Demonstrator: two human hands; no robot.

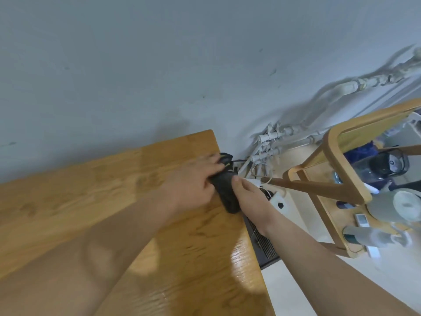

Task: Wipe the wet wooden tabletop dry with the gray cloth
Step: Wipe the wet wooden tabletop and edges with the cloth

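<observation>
Through the head camera, blurred by motion, I saw the gray cloth [227,197] bunched into a dark roll at the far right edge of the bench [91,201], half overhanging it. The left grip [191,181] was clamped on the roll's far end, fingers curled over it. The right grip [248,197] pinched its near side, thumb on top and fingers out of sight below the edge. By my judgement the wiping was far from done. A glossy sheen sat on the bench near its right edge, and darker patches that I took for damp lay just in front of the cloth. The cloth itself was gathered up, not spread flat for a stroke. A wooden cart [344,169] with bottles stood well apart.
</observation>
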